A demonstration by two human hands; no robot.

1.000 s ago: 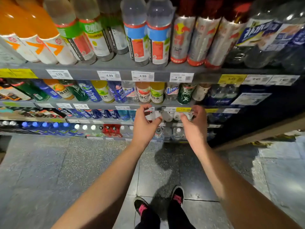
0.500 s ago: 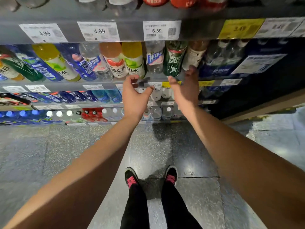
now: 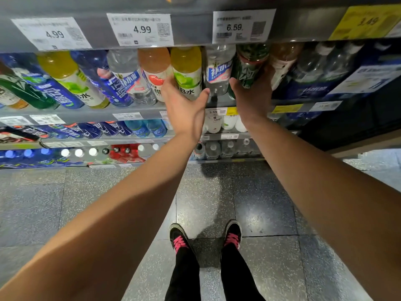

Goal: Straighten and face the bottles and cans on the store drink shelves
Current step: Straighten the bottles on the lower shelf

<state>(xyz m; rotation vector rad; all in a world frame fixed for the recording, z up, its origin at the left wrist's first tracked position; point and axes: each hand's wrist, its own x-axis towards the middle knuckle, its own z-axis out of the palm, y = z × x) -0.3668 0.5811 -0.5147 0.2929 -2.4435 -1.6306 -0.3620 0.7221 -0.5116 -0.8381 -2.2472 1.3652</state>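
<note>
Fingers of left hand [image 3: 186, 105] wrap yellow plastic bottle [image 3: 188, 71]; right hand [image 3: 252, 94] grips green bottle [image 3: 249, 64].

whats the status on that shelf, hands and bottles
Left hand on the yellow bottle. Right hand grips the green bottle. Clear bottle upright between them. Nothing in the way.

Four shelves stand one below another, each carrying a row of bottles. On the second shelf [image 3: 86, 115], the left hand [image 3: 184, 105] sits at the lime-label bottle [image 3: 188, 72], and the right hand [image 3: 252, 95] just to its right at the dark bottle [image 3: 249, 64] — the clear bottle [image 3: 219, 68] stands between them. Price tags [image 3: 142, 29] hang on the top shelf edge [image 3: 195, 27] above. Below the lowest shelf lies the floor [image 3: 65, 203], the person's shoes [image 3: 180, 236] on it, between the two forearms.
</note>
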